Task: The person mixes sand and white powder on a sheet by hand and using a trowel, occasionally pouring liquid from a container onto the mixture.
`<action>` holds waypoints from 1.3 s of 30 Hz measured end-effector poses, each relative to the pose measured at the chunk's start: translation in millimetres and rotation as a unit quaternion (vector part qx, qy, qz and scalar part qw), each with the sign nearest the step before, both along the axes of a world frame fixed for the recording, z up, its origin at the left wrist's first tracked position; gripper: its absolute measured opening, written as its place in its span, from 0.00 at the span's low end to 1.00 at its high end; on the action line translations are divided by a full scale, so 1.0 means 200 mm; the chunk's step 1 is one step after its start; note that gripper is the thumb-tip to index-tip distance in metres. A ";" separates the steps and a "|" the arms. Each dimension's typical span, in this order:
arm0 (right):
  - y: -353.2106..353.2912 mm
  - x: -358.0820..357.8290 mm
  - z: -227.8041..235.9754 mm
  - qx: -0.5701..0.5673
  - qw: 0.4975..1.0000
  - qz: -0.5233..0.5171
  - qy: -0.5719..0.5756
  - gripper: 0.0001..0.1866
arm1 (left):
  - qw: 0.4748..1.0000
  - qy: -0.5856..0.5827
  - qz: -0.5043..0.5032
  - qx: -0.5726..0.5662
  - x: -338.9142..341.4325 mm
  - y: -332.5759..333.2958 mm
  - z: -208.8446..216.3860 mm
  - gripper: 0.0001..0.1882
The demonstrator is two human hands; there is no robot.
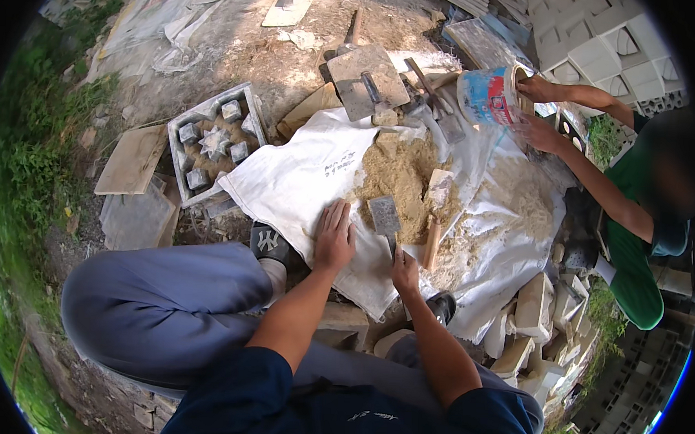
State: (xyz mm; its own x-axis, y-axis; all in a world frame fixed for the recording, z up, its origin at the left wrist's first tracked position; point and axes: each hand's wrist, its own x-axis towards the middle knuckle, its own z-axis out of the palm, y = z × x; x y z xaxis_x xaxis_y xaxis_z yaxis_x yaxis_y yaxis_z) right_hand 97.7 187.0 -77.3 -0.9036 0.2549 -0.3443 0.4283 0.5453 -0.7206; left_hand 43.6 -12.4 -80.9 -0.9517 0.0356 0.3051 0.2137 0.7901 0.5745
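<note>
My left hand (335, 238) lies on the white sack (319, 156), its fingers stretched out. The fingers of my right hand (404, 273) are wrapped round the handle of a small trowel (383, 216) with a squarish grey blade. That blade is at the near left edge of a heap of tan sand-like material (401, 173) on the sack. Just right of the trowel lies a wooden handle (432, 243). Across from me, at the right, another person's two hands hold a blue, red and white bucket (479, 97), tilted on its side.
A square mould-like frame (183, 169) with grey blocks and a star shape stands at left, beside flat slabs (134, 159). Beyond the heap lie a plastering float (368, 80) and a hammer-like tool (436, 96). Broken blocks (535, 305) are piled at right, near the person in green.
</note>
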 end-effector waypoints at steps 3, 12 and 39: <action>0.01 0.00 0.03 -0.071 0.994 -0.041 -0.066 0.33 | 0.999 0.019 0.042 0.017 -0.04 0.04 0.01 0.20; 0.01 0.01 0.04 -0.128 0.989 -0.056 -0.050 0.33 | 0.930 -0.156 0.038 0.330 -0.30 0.20 0.14 0.20; 0.03 -0.11 0.21 0.077 0.983 -0.003 0.165 0.17 | 0.963 -0.093 0.141 0.208 -0.32 0.09 0.06 0.11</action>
